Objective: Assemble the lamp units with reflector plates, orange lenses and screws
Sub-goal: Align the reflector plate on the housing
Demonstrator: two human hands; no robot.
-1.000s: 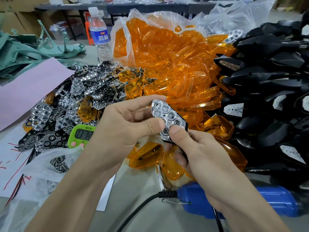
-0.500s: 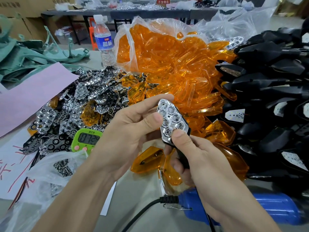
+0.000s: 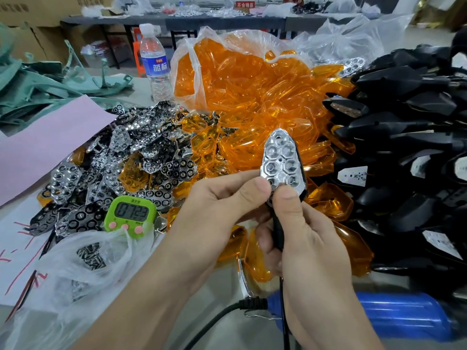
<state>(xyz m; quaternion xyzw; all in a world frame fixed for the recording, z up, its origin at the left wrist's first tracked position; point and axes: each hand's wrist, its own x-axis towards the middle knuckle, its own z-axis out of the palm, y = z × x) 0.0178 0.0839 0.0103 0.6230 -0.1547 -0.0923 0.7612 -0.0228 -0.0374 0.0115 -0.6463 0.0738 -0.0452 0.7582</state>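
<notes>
**Two hands holding a lamp unit over a crowded bench**

We are looking down at two bare hands raised above the bench (image 3: 202, 299). The fingers (image 3: 286, 202) of the right hand (image 3: 308, 248) are curling round the black stem of a lamp unit (image 3: 278, 228). The right thumb is pressing on the lower end of the silver reflector plate (image 3: 280, 160), which is sitting in the unit's face. The left hand (image 3: 214, 213) is pinching that same lower end from the left, its thumb lying just beside the right thumb. The unit is standing nearly upright, its pointed tip aiming away from us and the plate's honeycomb cups facing us.

Behind the unit, orange lenses (image 3: 240, 79) are spilling out of a clear plastic bag across the middle of the bench, and a few are lying under the hands. To the right, black housings (image 3: 404, 127) are lying in a pile, some showing white boards inside. To the left, a heap of loose plates (image 3: 131, 152) is lying mixed with a few lenses.

A green timer (image 3: 131, 213) is resting at the near edge of that heap. A thin bag of screws (image 3: 91, 256) is lying just in front of it. A blue power tool (image 3: 404, 317) with a black cord is lying below the right hand. A pink sheet (image 3: 45, 145) is lying at far left. A water bottle (image 3: 154, 66) is standing just beside the lens bag.
</notes>
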